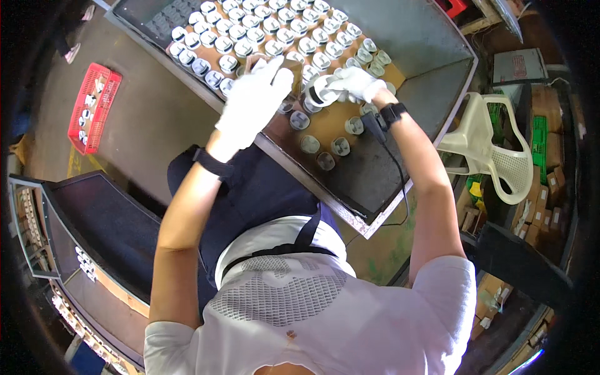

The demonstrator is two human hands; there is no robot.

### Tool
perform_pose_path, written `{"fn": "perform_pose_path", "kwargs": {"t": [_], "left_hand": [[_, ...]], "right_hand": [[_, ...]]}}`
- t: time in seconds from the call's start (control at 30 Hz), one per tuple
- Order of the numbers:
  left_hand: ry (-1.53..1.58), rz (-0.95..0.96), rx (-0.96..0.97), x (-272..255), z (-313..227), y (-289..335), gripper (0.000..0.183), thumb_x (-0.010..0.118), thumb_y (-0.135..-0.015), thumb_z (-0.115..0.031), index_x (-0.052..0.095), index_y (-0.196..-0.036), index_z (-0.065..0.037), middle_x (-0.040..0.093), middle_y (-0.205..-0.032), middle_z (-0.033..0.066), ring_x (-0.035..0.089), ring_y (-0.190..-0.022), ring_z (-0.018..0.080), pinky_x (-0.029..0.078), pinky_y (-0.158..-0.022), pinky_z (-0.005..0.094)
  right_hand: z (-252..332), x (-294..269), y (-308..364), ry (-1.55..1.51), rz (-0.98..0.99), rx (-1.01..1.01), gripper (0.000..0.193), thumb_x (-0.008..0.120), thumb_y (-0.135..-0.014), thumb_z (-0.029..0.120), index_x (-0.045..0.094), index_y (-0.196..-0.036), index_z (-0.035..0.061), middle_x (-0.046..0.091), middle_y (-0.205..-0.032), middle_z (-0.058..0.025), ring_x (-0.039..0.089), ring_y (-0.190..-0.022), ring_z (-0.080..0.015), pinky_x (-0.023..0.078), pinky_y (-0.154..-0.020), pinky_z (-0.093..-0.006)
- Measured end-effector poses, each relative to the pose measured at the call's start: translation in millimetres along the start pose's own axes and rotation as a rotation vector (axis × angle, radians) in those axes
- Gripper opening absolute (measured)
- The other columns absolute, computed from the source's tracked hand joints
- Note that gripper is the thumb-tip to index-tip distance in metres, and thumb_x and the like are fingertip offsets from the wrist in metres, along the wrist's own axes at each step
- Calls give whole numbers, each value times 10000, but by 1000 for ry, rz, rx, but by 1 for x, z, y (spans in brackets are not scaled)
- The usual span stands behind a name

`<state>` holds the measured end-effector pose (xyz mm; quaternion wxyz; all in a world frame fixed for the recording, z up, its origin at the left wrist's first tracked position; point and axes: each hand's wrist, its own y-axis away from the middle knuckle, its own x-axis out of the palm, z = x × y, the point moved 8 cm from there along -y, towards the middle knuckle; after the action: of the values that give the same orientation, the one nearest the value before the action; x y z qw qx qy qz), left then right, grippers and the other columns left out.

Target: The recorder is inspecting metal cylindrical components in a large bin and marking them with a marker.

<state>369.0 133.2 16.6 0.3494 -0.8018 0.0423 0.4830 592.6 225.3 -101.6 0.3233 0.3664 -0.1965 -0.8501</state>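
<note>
White-gloved, my right hand (353, 85) grips a silvery piston (320, 92) with a dark band on its side, tilted above the workbench. Close by on the left, my left hand (262, 94), also gloved in white, has its fingers closed at a brownish see-through piece (292, 70), perhaps a thin bag; its kind is not clear. Beneath and beyond both hands, many similar pistons (274, 47) stand in rows on a brown sheet (337, 119) laid on the bench. Several more pistons (309, 144) stand nearer to me, below my hands.
A raised metal rim (431, 37) borders the bench. A black cable (400, 172) hangs from my right wrist past the bench edge. Right of it stands a pale plastic chair (465, 134). On the floor at left is a red crate (78, 119) holding pistons; a dark-topped bench (106, 203) stands below it.
</note>
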Motion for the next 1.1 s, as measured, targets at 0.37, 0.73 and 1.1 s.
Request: {"fn": "perform_pose_path", "kwargs": {"t": [0.37, 0.73, 1.1], "left_hand": [[-141, 127, -302, 5, 35, 8, 188, 644, -927, -162, 724, -1062, -59, 734, -974, 132, 685, -811, 301, 549, -754, 394], [-20, 159, -397, 5, 32, -8, 198, 711, -883, -112, 726, -1080, -101, 723, -928, 89, 682, -782, 263, 550, -725, 379], [62, 168, -442, 8, 35, -9, 301, 736, -823, -15, 715, -1110, -103, 723, -950, 83, 680, -778, 273, 558, -728, 372]], "right_hand": [[-159, 99, -96, 895, 174, 164, 267, 630, -851, 194, 774, -1065, 127, 726, -1131, -139, 704, -1037, -326, 568, -829, -442], [-227, 180, -143, 821, 112, 118, 252, 621, -860, 252, 766, -993, 94, 741, -1075, -155, 720, -1002, -338, 572, -840, -488], [-314, 38, -151, 412, -506, 641, 269, 551, -957, 154, 671, -1163, 30, 672, -1231, -219, 667, -1124, -360, 566, -888, -448]]}}
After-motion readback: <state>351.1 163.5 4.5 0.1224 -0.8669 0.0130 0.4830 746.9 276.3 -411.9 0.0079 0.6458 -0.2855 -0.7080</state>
